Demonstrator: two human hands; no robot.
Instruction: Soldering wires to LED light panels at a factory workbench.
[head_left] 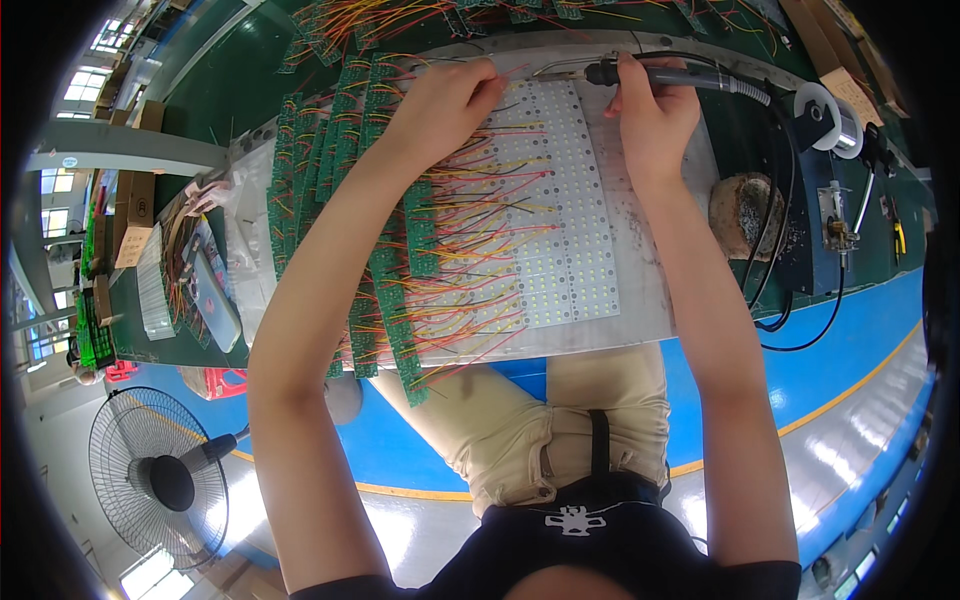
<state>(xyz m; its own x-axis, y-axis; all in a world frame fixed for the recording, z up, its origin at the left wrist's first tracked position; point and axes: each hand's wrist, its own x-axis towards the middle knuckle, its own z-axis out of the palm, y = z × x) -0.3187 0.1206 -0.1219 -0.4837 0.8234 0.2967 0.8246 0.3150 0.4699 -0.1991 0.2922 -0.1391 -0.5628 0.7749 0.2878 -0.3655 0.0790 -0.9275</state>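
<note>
My left hand (pixel 445 108) is closed in a pinch at the far left corner of a white LED panel (pixel 575 210); a thin red wire (pixel 515 74) pokes out by its fingertips. Gripped in my right hand (pixel 657 118) is a soldering iron (pixel 715 79), pointing left over the panel's far edge. A thin curved metal tube (pixel 558 64) runs along its tip. Green circuit boards (pixel 420 235) lie in overlapping rows left of the panel, partly under my left forearm. Their red, yellow and black wires (pixel 480 240) reach onto the panel's left part.
To the right stand a solder spool (pixel 830 118) on a feeder and a round, brownish block (pixel 742 215) with a hollow of dark residue. Black cables loop beside them. A phone (pixel 212 300) lies at the left, and more wired boards (pixel 340 28) at the back. A fan (pixel 165 480) stands lower left.
</note>
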